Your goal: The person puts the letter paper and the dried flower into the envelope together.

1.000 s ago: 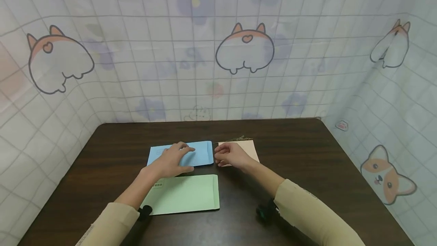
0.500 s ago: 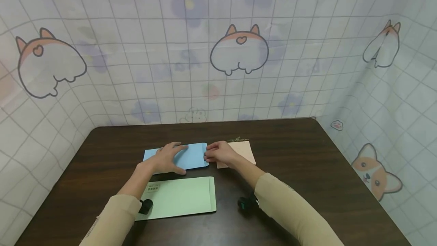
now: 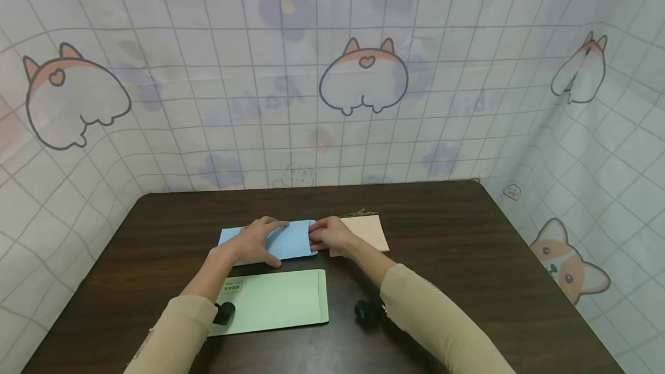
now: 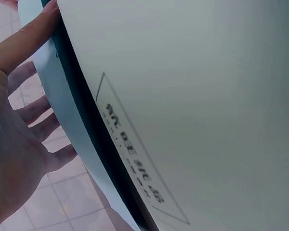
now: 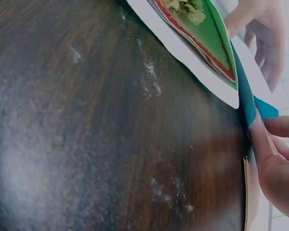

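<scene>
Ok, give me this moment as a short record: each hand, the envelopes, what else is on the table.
Left hand: spread over the blue envelope
Right hand: pinching that envelope's right end, at the flap
Green envelope: nearer the person, printed box near its left end
Peach paper: right of the blue envelope, partly behind the right hand
Dried sprig: by the paper's far edge
Table: dark brown

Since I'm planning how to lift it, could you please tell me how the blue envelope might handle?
The blue envelope looks thin, so it is probably light and apt to bend. Lying on the glossy-looking table, it may slide if pushed.
</scene>
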{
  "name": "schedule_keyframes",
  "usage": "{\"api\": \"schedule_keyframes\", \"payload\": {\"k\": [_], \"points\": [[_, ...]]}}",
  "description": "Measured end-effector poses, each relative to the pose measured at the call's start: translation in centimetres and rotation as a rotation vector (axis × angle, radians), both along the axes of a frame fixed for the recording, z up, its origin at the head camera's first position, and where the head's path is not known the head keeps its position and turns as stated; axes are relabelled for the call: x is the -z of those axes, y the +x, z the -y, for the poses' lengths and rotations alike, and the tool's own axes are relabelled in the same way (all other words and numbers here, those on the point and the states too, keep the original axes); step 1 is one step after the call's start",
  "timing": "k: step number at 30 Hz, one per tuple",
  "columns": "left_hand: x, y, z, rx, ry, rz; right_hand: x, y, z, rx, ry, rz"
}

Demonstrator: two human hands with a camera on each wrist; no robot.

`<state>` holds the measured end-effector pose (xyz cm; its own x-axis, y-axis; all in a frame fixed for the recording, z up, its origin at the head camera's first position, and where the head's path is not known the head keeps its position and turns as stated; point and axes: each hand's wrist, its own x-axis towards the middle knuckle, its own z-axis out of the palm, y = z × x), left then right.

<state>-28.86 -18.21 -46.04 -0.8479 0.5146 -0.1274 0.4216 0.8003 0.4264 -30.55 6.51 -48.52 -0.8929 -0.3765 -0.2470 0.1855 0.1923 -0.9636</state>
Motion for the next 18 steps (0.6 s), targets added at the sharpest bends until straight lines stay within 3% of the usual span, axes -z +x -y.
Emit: {"api": "schedule_keyframes", "payload": {"k": [18], "points": [[0.22,-0.17,0.90,0.001,-0.021,0.009,0.08,0.01,-0.49,-0.081,-0.014,-0.015]]}}
